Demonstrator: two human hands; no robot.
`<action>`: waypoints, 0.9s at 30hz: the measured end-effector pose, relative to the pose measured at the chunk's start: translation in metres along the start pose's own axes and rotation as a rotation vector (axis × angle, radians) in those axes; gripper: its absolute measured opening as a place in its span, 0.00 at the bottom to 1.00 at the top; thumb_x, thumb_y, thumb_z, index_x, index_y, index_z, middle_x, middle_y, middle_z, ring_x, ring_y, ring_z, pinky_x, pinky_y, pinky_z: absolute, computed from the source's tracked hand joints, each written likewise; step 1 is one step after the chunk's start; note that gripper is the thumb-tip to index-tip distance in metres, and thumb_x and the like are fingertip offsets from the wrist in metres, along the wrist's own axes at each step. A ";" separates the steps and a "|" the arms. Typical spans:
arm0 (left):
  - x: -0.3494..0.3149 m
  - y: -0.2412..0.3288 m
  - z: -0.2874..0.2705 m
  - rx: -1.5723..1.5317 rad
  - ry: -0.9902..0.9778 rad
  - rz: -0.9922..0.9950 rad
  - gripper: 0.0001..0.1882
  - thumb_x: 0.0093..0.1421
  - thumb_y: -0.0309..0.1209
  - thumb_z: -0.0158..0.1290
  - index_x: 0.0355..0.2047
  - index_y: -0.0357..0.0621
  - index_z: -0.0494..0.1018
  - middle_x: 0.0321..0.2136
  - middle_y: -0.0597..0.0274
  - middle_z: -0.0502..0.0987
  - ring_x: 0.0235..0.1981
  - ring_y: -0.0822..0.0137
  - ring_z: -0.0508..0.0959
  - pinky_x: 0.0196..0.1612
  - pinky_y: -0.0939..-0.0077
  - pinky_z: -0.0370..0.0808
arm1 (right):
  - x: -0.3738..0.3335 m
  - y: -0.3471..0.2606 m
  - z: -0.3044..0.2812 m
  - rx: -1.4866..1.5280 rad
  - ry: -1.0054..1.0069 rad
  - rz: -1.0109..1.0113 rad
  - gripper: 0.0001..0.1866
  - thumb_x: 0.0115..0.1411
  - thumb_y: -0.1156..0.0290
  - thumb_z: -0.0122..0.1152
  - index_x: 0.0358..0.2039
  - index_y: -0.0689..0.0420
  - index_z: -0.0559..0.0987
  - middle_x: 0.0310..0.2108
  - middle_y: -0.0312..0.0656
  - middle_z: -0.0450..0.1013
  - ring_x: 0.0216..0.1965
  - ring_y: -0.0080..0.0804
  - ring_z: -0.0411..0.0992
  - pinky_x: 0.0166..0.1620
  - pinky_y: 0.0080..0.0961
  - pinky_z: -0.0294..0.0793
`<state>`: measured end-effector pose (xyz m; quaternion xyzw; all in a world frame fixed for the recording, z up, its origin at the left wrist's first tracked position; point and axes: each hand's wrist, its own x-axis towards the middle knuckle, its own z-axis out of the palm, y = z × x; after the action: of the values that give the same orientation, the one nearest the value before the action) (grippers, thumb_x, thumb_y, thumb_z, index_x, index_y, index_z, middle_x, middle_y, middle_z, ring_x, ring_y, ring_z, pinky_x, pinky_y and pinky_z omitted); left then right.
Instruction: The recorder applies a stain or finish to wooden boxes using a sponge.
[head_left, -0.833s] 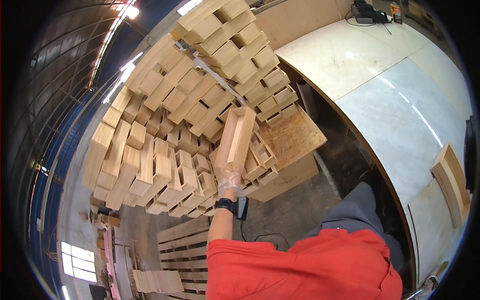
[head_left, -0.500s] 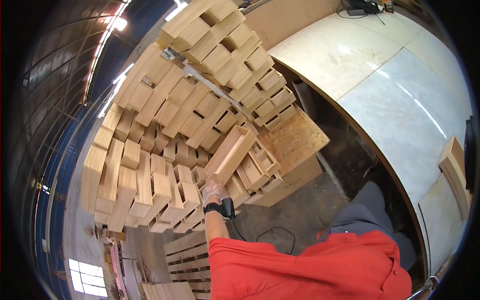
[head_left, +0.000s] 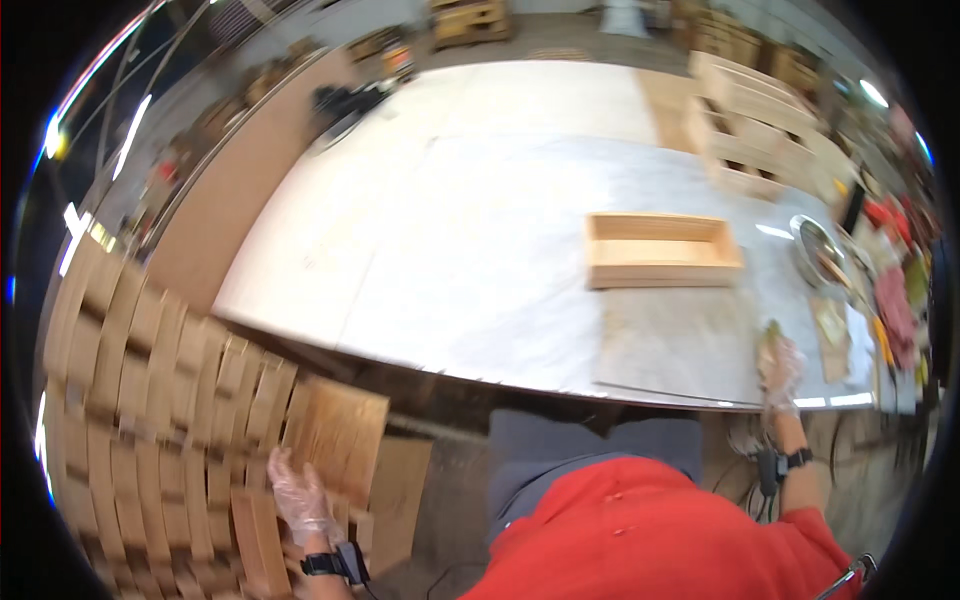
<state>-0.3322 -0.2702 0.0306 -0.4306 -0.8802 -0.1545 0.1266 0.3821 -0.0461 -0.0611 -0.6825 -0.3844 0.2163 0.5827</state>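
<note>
My left hand (head_left: 302, 498), in a clear plastic glove, is at the lower left with its fingers stretched out and nothing in them. It is beside a long wooden drawer box (head_left: 258, 540) on the stack, close to a brown board (head_left: 338, 435). My right hand (head_left: 783, 372), gloved the same way, rests by the table's front edge. Its fingers are closed round a small yellow-green thing, blurred and partly hidden. On the table in front of me, an open wooden drawer box (head_left: 660, 262) stands behind a flat, worn board (head_left: 680, 340).
Tall stacks of wooden boxes (head_left: 150, 430) fill the left. More boxes (head_left: 755, 125) are piled at the table's far right. A metal bowl (head_left: 818, 250) sits near the right edge, with cloths (head_left: 893, 300) beyond it. Dark cables (head_left: 345, 105) lie at the far left corner.
My view has swung right, from the stacks to the table. My left hand has come off the drawer box it was touching. My right hand has come into view.
</note>
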 end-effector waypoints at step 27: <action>0.105 0.473 0.091 -0.264 -0.378 1.538 0.21 0.51 0.25 0.57 0.47 0.46 0.71 0.55 0.58 0.70 0.35 0.50 0.77 0.35 0.59 0.77 | 0.200 -0.119 -0.085 -1.249 -0.193 -0.147 0.17 0.59 0.63 0.53 0.47 0.51 0.80 0.43 0.48 0.76 0.48 0.44 0.74 0.50 0.38 0.72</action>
<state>-0.0258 0.1153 0.0614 -0.9467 -0.3178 -0.0514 -0.0056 0.5349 0.0585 0.1030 -0.8431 -0.5346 -0.0287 0.0509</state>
